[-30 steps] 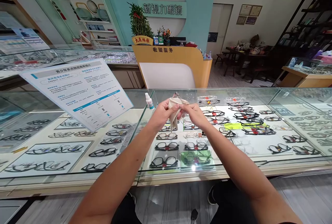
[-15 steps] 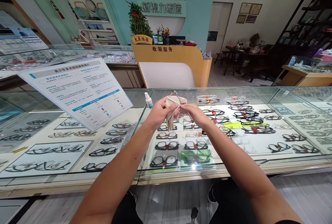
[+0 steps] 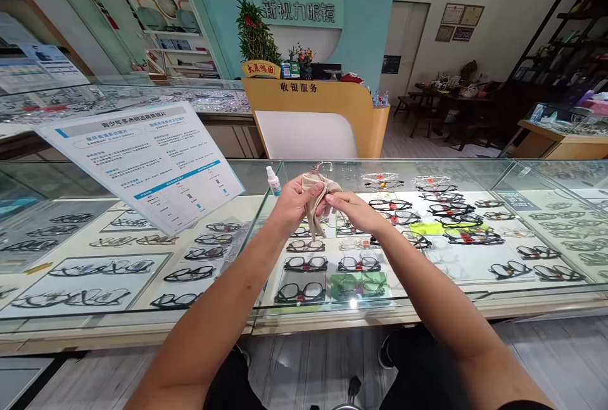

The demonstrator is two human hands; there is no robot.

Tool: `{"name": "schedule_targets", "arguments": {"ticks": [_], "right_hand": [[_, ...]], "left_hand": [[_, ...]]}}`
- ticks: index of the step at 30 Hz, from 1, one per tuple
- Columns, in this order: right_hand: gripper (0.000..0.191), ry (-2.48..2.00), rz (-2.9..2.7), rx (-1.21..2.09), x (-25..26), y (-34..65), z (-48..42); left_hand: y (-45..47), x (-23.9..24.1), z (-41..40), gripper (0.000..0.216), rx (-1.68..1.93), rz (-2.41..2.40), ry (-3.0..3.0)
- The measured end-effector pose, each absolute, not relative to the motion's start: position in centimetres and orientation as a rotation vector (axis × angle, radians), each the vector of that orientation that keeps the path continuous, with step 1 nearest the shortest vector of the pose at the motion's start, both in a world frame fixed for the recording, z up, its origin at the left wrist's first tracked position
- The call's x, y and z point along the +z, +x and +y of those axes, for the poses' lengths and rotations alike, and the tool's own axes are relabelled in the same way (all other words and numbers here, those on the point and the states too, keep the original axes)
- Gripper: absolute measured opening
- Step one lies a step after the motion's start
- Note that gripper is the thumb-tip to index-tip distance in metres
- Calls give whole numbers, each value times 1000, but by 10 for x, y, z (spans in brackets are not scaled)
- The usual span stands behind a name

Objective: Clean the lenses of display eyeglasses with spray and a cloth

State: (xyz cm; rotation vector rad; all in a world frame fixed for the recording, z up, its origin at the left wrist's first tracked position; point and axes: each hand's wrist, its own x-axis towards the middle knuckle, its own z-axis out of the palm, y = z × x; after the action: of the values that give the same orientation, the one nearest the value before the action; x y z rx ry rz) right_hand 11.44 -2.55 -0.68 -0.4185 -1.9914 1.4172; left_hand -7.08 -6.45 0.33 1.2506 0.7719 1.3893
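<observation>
Over the glass counter [image 3: 475,299] both my hands meet at mid-frame. My left hand [image 3: 291,203] is closed on a beige cleaning cloth [image 3: 313,199], whose loose end hangs down between the hands. My right hand [image 3: 355,209] pinches a pair of clear-framed glasses [image 3: 332,215], one lens partly wrapped in the cloth. The glasses' far side is hidden behind the cloth and fingers. A small white spray bottle [image 3: 272,182] with a blue label stands on the glass just left of my left hand.
Rows of glasses frames [image 3: 304,264] lie inside the case under the glass. A tilted blue-and-white information sign [image 3: 142,163] stands on the counter at left. Behind are an orange cashier desk [image 3: 313,112], a potted plant [image 3: 254,36], and dark tables and shelves [image 3: 560,49] at right.
The hands stay together on cloth and glasses, shifting slightly up; the cloth has bunched more over the lens between the fingers. The view has drifted a little.
</observation>
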Motion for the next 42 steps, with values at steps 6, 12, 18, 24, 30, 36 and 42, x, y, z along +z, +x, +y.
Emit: {"name": "schedule_targets", "arguments": {"ticks": [6,12,18,24,30,36,42], "right_hand": [[69,-445,-2002,1368,-8,114,-25],[70,-461,-1983,1349,-11,112,-25],[70,-452,-1939,1358,-11,112,-25],[66,-494,-1881,1414,-9,112,-26],[69,-461,-1953,1391,-5,116,-25],[65,-436,-2025,1407,-1,120,-25],[64,-422,-2053,1401,2,121,-27]], "left_hand": [[-78,3,-59,55,1319,719,1119],[-78,-3,-55,49,1278,708,1066],[-74,-5,-56,57,1342,769,1037],[-72,2,-61,53,1394,823,1213],[-74,2,-62,45,1437,859,1346],[-76,3,-62,50,1439,864,1331],[-77,2,-60,54,1494,876,1289]]}}
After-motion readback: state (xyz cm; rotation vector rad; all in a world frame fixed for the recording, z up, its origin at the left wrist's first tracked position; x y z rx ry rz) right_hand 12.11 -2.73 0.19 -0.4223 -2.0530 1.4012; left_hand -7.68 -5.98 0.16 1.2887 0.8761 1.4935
